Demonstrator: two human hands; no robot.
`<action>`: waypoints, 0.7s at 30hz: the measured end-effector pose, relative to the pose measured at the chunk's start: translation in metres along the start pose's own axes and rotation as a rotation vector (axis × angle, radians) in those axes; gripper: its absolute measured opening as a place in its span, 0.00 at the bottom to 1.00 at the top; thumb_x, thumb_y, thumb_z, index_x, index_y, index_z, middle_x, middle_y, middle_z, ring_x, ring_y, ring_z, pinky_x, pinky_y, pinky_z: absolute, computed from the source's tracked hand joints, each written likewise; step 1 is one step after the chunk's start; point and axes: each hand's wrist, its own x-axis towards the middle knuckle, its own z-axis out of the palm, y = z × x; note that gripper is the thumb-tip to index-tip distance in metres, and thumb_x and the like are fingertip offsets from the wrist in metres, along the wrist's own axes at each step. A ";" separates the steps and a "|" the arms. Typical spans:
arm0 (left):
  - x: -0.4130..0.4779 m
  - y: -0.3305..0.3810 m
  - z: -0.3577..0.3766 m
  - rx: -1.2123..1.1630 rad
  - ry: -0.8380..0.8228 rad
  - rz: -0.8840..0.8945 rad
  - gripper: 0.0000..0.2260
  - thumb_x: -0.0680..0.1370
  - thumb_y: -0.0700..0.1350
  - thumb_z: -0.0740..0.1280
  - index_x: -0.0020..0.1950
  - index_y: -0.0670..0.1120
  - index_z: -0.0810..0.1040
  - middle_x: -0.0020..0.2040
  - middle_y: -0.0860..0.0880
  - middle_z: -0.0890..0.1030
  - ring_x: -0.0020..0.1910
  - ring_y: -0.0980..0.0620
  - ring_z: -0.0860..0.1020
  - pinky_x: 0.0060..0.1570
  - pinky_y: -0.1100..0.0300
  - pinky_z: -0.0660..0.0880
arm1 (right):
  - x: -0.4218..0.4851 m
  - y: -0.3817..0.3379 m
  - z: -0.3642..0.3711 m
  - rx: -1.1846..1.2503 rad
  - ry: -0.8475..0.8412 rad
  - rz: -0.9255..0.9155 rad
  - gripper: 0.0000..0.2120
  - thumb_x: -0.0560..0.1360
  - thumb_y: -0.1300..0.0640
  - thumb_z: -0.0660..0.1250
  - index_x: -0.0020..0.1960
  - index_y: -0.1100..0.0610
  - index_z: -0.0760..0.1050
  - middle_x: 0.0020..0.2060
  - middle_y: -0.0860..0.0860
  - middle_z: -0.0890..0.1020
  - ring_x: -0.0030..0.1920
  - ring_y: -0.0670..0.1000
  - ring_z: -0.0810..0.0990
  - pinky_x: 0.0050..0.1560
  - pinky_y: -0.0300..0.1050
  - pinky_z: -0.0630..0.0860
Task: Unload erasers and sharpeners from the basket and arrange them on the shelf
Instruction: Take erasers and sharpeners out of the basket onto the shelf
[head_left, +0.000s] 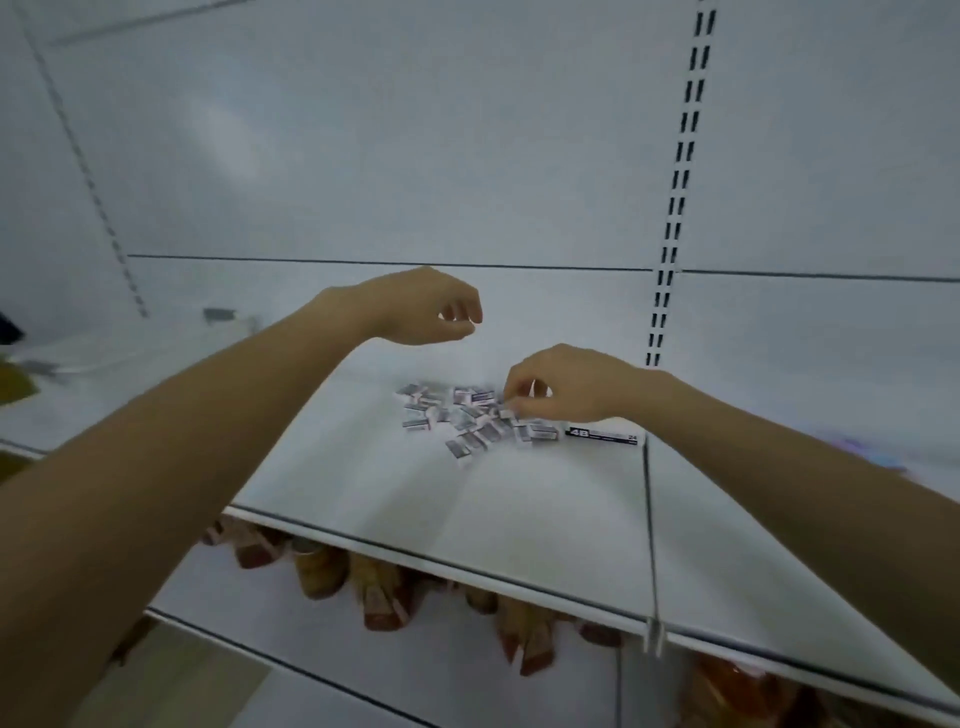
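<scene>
A loose heap of several small white erasers (467, 415) with grey-and-purple labels lies on the white shelf (395, 493), near its back. My right hand (561, 384) reaches down onto the right side of the heap, and its fingertips pinch one eraser there. My left hand (431, 306) hovers above and behind the heap with fingers loosely curled and nothing in it. A flat black-and-white eraser box (602, 435) marked "4B" lies just right of the heap, under my right wrist. The basket is out of view.
A slotted upright (675, 208) runs down the white back panel at right. A thin divider (649, 530) crosses the shelf from the box to the front edge. Brown and orange packets (374, 587) sit on the shelf below. Blurred objects lie at far left.
</scene>
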 end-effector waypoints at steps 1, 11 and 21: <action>-0.017 -0.016 -0.006 -0.002 0.012 -0.027 0.09 0.78 0.47 0.61 0.57 0.48 0.76 0.54 0.50 0.80 0.51 0.54 0.77 0.47 0.63 0.67 | 0.015 -0.017 0.004 0.013 0.008 -0.022 0.10 0.76 0.48 0.60 0.52 0.50 0.77 0.44 0.43 0.76 0.47 0.47 0.75 0.49 0.45 0.73; -0.159 -0.156 -0.037 0.087 0.040 -0.273 0.08 0.77 0.47 0.62 0.55 0.49 0.77 0.45 0.55 0.76 0.45 0.54 0.74 0.49 0.60 0.70 | 0.140 -0.163 0.025 0.024 0.015 -0.223 0.10 0.77 0.49 0.60 0.55 0.49 0.75 0.42 0.41 0.74 0.43 0.44 0.72 0.47 0.41 0.70; -0.203 -0.287 -0.037 0.092 -0.107 -0.446 0.10 0.79 0.48 0.62 0.58 0.49 0.76 0.51 0.52 0.76 0.50 0.52 0.75 0.57 0.56 0.72 | 0.260 -0.228 0.029 -0.075 -0.070 -0.317 0.10 0.77 0.49 0.60 0.55 0.49 0.75 0.44 0.42 0.74 0.44 0.44 0.72 0.49 0.41 0.70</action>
